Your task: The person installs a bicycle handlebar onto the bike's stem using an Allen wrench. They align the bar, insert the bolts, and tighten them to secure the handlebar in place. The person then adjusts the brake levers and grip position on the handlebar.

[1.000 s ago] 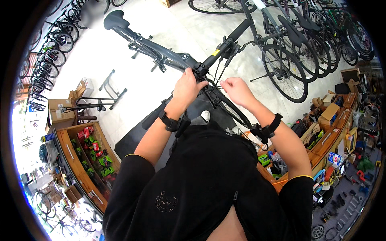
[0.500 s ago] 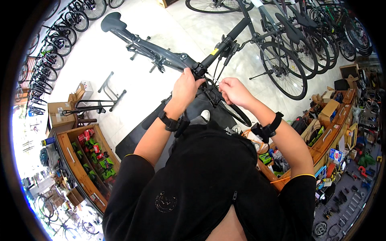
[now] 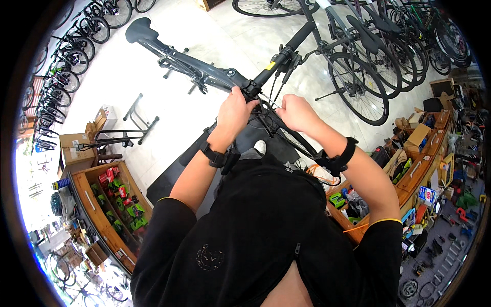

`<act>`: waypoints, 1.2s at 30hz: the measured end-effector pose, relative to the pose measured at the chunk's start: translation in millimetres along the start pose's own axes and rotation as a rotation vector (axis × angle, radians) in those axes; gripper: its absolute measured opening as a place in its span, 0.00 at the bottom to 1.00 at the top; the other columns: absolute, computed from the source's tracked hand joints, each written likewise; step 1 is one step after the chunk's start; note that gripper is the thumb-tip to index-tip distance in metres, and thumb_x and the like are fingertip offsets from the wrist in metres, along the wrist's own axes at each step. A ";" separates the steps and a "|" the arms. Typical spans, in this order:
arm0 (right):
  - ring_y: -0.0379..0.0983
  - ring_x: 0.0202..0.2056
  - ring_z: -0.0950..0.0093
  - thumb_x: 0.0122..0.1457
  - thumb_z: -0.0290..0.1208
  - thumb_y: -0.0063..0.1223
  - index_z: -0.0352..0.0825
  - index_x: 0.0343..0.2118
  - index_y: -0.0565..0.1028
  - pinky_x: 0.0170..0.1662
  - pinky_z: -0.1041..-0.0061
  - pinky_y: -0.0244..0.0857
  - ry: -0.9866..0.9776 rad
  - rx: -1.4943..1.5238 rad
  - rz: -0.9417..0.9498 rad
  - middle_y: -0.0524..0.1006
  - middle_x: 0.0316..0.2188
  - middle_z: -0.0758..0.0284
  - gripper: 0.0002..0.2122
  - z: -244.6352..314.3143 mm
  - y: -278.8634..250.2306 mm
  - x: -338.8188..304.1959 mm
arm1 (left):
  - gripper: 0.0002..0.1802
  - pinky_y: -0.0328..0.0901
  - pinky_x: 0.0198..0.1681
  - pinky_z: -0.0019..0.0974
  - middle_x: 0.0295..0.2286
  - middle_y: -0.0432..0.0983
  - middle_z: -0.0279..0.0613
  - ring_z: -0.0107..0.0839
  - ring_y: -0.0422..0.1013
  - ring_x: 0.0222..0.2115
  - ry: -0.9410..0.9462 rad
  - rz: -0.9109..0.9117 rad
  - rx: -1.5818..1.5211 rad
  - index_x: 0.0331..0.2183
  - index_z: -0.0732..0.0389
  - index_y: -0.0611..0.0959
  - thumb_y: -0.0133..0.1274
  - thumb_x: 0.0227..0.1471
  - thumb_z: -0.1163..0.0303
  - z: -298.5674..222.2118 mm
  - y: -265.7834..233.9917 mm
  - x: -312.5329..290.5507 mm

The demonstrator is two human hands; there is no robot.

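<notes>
we stand on a pale, glossy tiled floor (image 3: 169, 36) in a bicycle shop, with a dark mat (image 3: 174, 176) under us. rows of parked bicycles (image 3: 76, 56) line the left wall, and more bicycles (image 3: 388, 46) crowd the upper right. a wooden bin (image 3: 102, 215) at lower left holds many red and green packets; we cannot count them. two cardboard boxes (image 3: 76, 146) sit near a black metal stand (image 3: 130, 128). a wooden workbench (image 3: 419, 153) on the right is cluttered with small tools.

before us is one dark grey bicycle (image 3: 204, 71), its matte frame tube running to a black saddle (image 3: 140, 30) at upper left, its black handlebar (image 3: 286, 51) with rubber grip slanting up right. our left hand (image 3: 235, 110) is curled around the stem where bar meets frame. our right hand (image 3: 294, 112) is just beside it, fingers pinched on thin black cables (image 3: 266, 117). each wrist wears one black band.
</notes>
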State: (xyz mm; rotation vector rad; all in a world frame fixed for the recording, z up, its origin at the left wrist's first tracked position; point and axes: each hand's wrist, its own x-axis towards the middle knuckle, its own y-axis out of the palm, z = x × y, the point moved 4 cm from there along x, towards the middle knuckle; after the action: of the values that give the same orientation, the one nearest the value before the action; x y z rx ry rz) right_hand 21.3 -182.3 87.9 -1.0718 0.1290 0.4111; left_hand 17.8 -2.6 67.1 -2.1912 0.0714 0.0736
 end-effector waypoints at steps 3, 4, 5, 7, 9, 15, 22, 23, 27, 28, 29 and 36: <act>0.77 0.29 0.59 0.50 0.27 0.50 0.30 0.26 0.77 0.35 0.65 0.71 -0.084 -0.310 -0.118 0.78 0.26 0.54 0.07 25.8 -14.0 -17.1 | 0.26 0.67 0.35 0.49 0.29 0.74 0.63 0.58 0.72 0.33 -0.007 0.005 -0.002 0.35 0.72 0.68 0.60 0.47 0.60 -1.9 -2.9 -0.9; 0.77 0.29 0.59 0.48 0.25 0.49 0.31 0.24 0.78 0.36 0.66 0.71 -0.085 -0.396 -0.190 0.79 0.25 0.56 0.06 30.7 -11.4 -19.2 | 0.26 0.67 0.35 0.49 0.29 0.74 0.63 0.58 0.72 0.32 -0.011 0.007 -0.001 0.35 0.72 0.68 0.60 0.47 0.60 -2.4 -3.6 -1.4; 0.78 0.29 0.59 0.48 0.26 0.48 0.31 0.23 0.78 0.35 0.66 0.71 -0.085 -0.374 -0.174 0.78 0.24 0.56 0.07 30.1 -9.0 -19.8 | 0.26 0.67 0.35 0.49 0.29 0.74 0.63 0.58 0.72 0.33 -0.003 0.000 -0.006 0.35 0.72 0.68 0.60 0.47 0.59 -2.2 -3.2 -1.7; 0.78 0.28 0.60 0.50 0.27 0.48 0.31 0.22 0.78 0.34 0.66 0.70 -0.089 -0.329 -0.142 0.78 0.22 0.55 0.08 28.4 -4.6 -20.1 | 0.26 0.66 0.35 0.49 0.29 0.74 0.64 0.58 0.72 0.33 0.009 -0.016 -0.015 0.34 0.72 0.68 0.60 0.47 0.59 -0.8 -2.8 -2.4; 0.77 0.28 0.61 0.52 0.29 0.48 0.31 0.21 0.78 0.33 0.66 0.69 0.023 -0.012 -0.061 0.78 0.22 0.54 0.10 15.3 4.4 -11.0 | 0.26 0.66 0.35 0.49 0.29 0.74 0.64 0.58 0.71 0.33 0.018 -0.022 -0.017 0.34 0.72 0.68 0.60 0.47 0.59 -1.0 -2.1 -1.9; 0.69 0.17 0.68 0.58 0.34 0.45 0.30 0.22 0.74 0.25 0.69 0.64 -0.142 0.018 -0.153 0.74 0.18 0.62 0.13 2.2 5.4 -10.0 | 0.27 0.67 0.35 0.49 0.29 0.74 0.64 0.58 0.72 0.32 0.010 -0.011 -0.018 0.35 0.72 0.68 0.60 0.47 0.60 -1.3 -0.9 0.0; 0.73 0.23 0.62 0.60 0.32 0.41 0.27 0.26 0.73 0.30 0.65 0.66 0.035 0.461 0.155 0.75 0.20 0.56 0.13 -10.2 14.8 -1.4 | 0.26 0.67 0.35 0.50 0.30 0.74 0.64 0.58 0.72 0.32 0.006 -0.019 -0.016 0.35 0.72 0.68 0.60 0.47 0.60 -3.2 -2.4 -0.5; 0.74 0.24 0.61 0.60 0.32 0.40 0.26 0.26 0.73 0.31 0.64 0.67 0.066 0.530 0.218 0.75 0.20 0.54 0.13 -10.0 16.8 -1.7 | 0.26 0.67 0.35 0.50 0.30 0.74 0.64 0.58 0.72 0.32 0.001 -0.014 -0.017 0.35 0.72 0.68 0.60 0.47 0.60 -3.1 -2.7 -0.6; 0.72 0.20 0.66 0.61 0.34 0.43 0.27 0.27 0.72 0.25 0.67 0.65 -0.205 -0.036 -0.064 0.74 0.19 0.60 0.14 -4.1 12.4 -6.4 | 0.26 0.67 0.35 0.50 0.30 0.74 0.64 0.58 0.72 0.33 0.006 -0.008 -0.018 0.35 0.72 0.68 0.60 0.47 0.60 -2.7 -3.4 -0.8; 0.68 0.18 0.69 0.61 0.35 0.43 0.28 0.27 0.71 0.22 0.69 0.62 0.045 0.437 0.225 0.73 0.18 0.63 0.14 -18.5 19.5 -0.6 | 0.26 0.67 0.36 0.50 0.30 0.74 0.64 0.58 0.72 0.33 0.014 -0.011 -0.017 0.35 0.72 0.68 0.60 0.47 0.61 -2.7 -3.4 -0.9; 0.65 0.17 0.73 0.62 0.36 0.43 0.30 0.27 0.71 0.19 0.72 0.60 0.307 0.907 0.512 0.71 0.17 0.67 0.13 -24.7 21.4 2.3 | 0.26 0.67 0.36 0.50 0.30 0.74 0.64 0.58 0.72 0.33 0.003 -0.001 -0.023 0.35 0.72 0.68 0.60 0.47 0.61 -2.8 -3.2 -0.6; 0.60 0.12 0.83 0.58 0.31 0.53 0.30 0.25 0.69 0.11 0.82 0.51 0.424 0.640 0.417 0.66 0.14 0.71 0.11 -6.6 -1.3 11.8 | 0.26 0.67 0.35 0.50 0.30 0.74 0.63 0.58 0.72 0.33 0.015 0.000 -0.012 0.35 0.72 0.68 0.60 0.47 0.60 -0.9 -2.2 -0.9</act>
State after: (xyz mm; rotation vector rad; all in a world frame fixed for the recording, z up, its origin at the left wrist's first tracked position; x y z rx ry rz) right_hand 33.3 -185.5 82.2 -0.4759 0.8164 0.4661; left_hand 17.2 -2.0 69.5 -2.2038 0.0792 0.0578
